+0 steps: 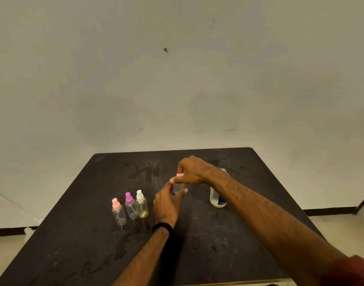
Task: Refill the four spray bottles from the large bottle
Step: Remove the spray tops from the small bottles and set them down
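Dark and scuffed, the table (197,234) carries wet-looking smears, and its near edge is cut off by the bottom of the frame. At the left we see three small spray bottles standing upright in a close row: the pink-capped bottle (118,213) nearest us, the purple-capped bottle (130,207) just beside it, then the white-capped bottle (141,205), whose body looks yellowish. The first two are clear, with thin tubes faintly visible inside; how much liquid any of them holds we cannot tell.

Next comes our left hand (166,205), a black band (162,226) on its wrist, fingers curled around the body of the fourth spray bottle (178,187). Most of that bottle is hidden behind the hand; only a clear sliver with a purple smudge shows, so we cannot say whether it rests on the table or is lifted.

Above it, our right hand (192,170) is closed down on the bottle's pink cap (180,175), thumb and fingers pinching it, the cap barely peeking out.

Further right stands the large bottle (217,198), clear with a blue label, well apart from the row. Our right forearm crosses in front of it and hides its middle. A dark red sleeve (354,271) is cropped at the corner.
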### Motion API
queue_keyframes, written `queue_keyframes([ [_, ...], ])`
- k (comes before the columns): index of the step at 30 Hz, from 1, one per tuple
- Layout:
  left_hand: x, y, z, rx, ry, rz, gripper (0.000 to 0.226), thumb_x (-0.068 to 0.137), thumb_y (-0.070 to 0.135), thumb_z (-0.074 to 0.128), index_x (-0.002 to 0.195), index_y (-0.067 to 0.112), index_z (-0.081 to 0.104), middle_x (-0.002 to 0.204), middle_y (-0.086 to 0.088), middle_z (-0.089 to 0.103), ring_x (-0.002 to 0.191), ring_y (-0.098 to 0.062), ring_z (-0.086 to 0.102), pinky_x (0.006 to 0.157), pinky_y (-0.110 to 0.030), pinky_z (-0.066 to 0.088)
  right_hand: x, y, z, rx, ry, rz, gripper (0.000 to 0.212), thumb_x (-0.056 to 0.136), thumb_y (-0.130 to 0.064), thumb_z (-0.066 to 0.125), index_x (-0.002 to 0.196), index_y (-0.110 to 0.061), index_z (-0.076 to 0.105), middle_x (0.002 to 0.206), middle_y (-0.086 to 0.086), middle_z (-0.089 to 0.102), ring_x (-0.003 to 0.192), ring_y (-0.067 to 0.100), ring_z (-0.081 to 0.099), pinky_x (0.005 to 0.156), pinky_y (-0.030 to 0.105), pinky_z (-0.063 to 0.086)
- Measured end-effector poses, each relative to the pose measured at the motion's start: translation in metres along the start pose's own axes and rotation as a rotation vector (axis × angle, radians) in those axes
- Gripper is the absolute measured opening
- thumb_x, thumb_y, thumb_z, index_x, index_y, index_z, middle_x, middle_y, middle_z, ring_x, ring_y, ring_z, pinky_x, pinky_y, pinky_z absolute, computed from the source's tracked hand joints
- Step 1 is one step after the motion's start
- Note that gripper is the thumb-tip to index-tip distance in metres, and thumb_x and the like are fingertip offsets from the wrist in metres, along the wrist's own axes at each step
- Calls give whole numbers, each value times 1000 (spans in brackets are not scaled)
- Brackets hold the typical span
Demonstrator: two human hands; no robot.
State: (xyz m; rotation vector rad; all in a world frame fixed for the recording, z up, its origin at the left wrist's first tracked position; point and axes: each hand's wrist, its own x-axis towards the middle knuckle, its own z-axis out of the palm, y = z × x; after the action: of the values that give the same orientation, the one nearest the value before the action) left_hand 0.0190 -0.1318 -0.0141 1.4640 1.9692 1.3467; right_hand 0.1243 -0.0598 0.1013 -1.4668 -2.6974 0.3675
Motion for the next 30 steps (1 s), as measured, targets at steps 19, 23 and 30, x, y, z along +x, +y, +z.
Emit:
queue_keyframes([
  [19, -3, -43, -7, -164, -65, 11, 33, 84, 40, 78, 113, 27, 69, 95, 11, 75, 89, -3, 70, 82, -30, 60, 14, -43, 9, -169, -164, -77, 32, 81, -17, 74, 111, -9, 67, 106, 8, 67, 93, 25, 65, 81, 34, 56],
  [23, 1, -41, -9, -213, -27, 11, 33, 84, 34, 80, 113, 27, 68, 94, 16, 71, 86, 1, 67, 77, -17, 55, 11, -43, 7, -115, -69, 30, 45, 82, -47, 71, 97, -6, 60, 88, 7, 61, 84, 25, 65, 74, 34, 56],
  [30, 8, -50, -7, -194, -32, 15, 34, 82, 39, 80, 112, 27, 69, 92, 13, 74, 85, 0, 69, 80, -30, 61, 19, -43, 11, -59, -141, -5, 29, 81, -23, 74, 107, -15, 65, 110, 7, 65, 97, 25, 63, 84, 37, 56],
])
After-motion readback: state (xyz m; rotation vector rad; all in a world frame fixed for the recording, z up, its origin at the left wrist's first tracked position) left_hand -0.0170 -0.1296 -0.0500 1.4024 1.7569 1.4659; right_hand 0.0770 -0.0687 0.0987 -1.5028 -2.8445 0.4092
